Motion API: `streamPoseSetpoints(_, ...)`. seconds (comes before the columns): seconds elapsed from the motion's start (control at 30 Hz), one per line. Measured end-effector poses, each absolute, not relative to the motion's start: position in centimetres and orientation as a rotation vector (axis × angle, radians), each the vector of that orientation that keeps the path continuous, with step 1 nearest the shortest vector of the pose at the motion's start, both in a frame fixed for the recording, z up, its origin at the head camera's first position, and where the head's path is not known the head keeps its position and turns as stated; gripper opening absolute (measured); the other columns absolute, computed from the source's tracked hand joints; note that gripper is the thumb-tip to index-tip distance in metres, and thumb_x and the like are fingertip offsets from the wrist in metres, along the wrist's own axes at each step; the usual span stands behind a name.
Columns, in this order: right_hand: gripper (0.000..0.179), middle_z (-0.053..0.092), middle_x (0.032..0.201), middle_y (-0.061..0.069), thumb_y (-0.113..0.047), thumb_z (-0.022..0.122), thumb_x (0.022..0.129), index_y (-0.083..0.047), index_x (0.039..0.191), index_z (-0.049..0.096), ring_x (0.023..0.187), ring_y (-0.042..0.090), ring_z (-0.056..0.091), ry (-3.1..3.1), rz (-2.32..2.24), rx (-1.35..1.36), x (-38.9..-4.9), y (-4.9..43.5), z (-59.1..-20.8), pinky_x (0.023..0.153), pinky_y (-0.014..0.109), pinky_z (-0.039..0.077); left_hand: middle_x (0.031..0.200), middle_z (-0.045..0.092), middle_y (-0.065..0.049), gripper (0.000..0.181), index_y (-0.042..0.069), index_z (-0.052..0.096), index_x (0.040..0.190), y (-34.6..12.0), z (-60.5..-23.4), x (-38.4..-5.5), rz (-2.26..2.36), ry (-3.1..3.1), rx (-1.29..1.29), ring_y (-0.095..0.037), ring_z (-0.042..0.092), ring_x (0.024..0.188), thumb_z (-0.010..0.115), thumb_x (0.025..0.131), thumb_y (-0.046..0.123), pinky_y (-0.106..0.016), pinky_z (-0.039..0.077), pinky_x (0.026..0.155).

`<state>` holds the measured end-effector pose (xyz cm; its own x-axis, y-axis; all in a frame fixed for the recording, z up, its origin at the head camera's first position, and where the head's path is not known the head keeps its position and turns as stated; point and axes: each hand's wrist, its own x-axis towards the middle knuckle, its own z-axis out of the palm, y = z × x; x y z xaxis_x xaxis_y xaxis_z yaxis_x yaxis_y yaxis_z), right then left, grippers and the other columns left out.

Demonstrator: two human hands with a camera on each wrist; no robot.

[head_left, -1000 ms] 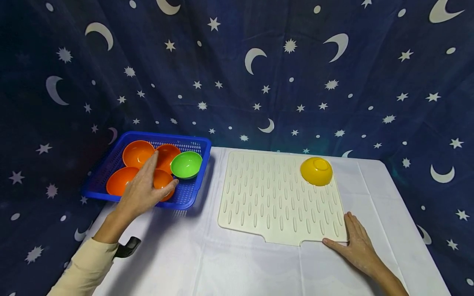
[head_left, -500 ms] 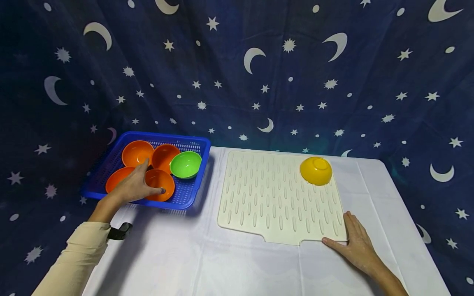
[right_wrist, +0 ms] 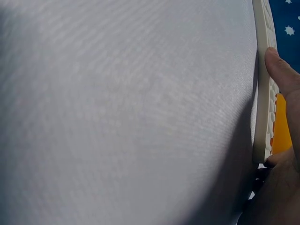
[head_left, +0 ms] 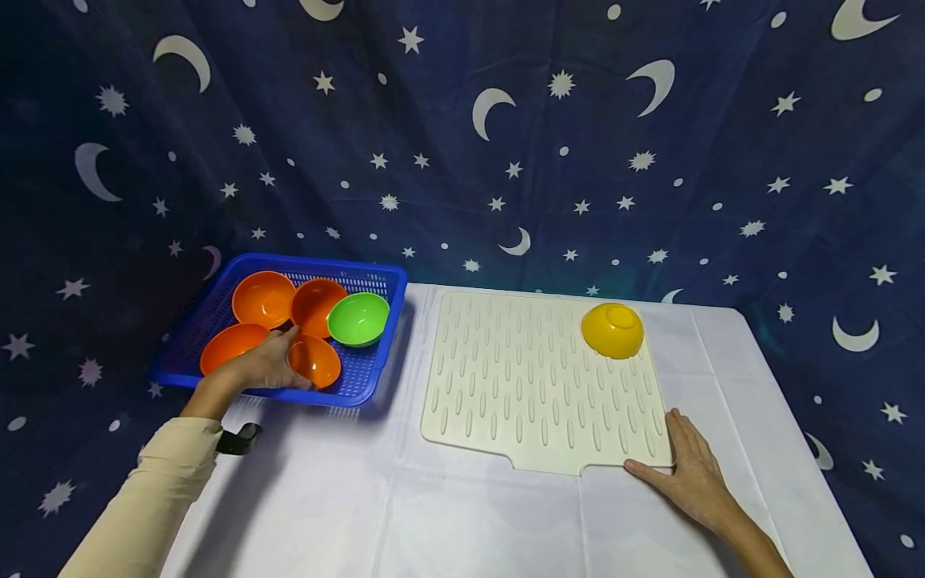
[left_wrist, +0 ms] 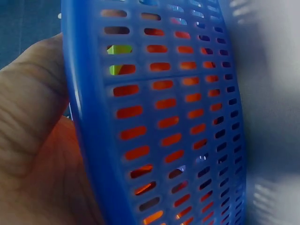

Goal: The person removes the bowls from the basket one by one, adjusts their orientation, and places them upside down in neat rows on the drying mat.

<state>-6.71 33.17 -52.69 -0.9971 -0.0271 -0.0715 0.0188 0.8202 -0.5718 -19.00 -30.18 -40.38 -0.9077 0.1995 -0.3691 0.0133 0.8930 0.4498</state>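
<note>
A blue perforated basket [head_left: 383,365] holds several orange bowls and a green bowl [head_left: 358,319]. My left hand [head_left: 269,365] reaches over its near side and grips the front-right orange bowl [head_left: 316,361], thumb at the near rim and fingers at the far left. In the left wrist view the basket wall [left_wrist: 154,98] hides most of that grip. A white ribbed drying mat [head_left: 535,385] lies to the right, with an upturned yellow bowl [head_left: 612,331] near its far right corner. My right hand [head_left: 694,478] rests at the mat's near right corner, fingers extended along the edge.
The other orange bowls, one at the back left [head_left: 263,299], one at the back middle [head_left: 318,305] and one at the front left [head_left: 230,347], surround the gripped bowl. A white cloth [head_left: 462,522] covers the table. A dark star-patterned curtain [head_left: 448,120] hangs behind.
My left hand has come down into the basket from above and taken hold of the front-right orange bowl. My right hand stays at the mat's corner.
</note>
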Motion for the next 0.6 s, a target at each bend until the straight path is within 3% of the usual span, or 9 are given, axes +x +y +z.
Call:
streamPoseSetpoints(0.3,0.116,0.004,0.159,0.038,-0.049,0.077,0.086,0.010,0.158,0.006,0.147,0.053,-0.004,2.955,-0.940,-0.065,-6.7,33.3,-52.8,0.110,0.074,-0.004,0.138,0.034,-0.045,0.119,-0.021,0.023,0.147,-29.9,-40.8,-19.2,0.653,2.697,0.166,-0.056,0.038,0.125,0.092,0.072,0.039,-0.070,0.031,0.105)
streamPoseSetpoints(0.6,0.118,0.004,0.159,0.038,-0.052,0.076,0.086,0.009,0.158,0.005,0.147,0.054,-0.003,2.932,-0.904,-0.024,-6.8,33.3,-52.6,0.109,0.075,0.000,0.125,0.055,-0.026,0.096,-0.011,0.041,0.141,-30.7,-41.5,-18.2,0.914,2.808,0.343,-0.039,0.057,0.107,0.090,0.075,0.038,-0.059,0.048,0.094)
